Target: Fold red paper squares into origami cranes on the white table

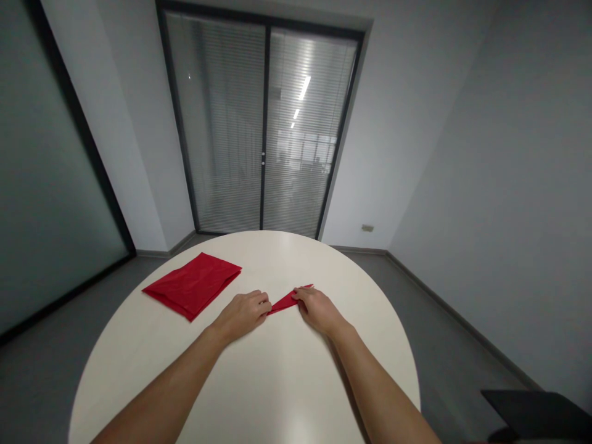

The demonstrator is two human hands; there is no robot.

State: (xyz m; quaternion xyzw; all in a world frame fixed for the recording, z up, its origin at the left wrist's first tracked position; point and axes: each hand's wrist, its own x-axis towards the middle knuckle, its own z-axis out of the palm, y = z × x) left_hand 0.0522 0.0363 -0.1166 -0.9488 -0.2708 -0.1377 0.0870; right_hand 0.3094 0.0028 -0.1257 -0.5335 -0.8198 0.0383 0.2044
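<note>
Between my two hands a small piece of folded red paper [283,302] lies low over the white table, narrow and pointed. My left hand [247,313] pinches its left end, with the fingers curled and the tip hidden. Toward the other end, my right hand [318,308] grips the paper between thumb and fingers, and a thin corner sticks out past the fingertips. A larger folded red sheet [194,283] rests flat on the table to the left of my left hand, its layers slightly parted along the near right edge.
The round white table [277,382] has its far edge near a glazed door [263,123] with blinds. At the lower right stands a dark chair-like object [546,413], partly cut off. Grey walls enclose the room, and a wall socket [367,228] sits low.
</note>
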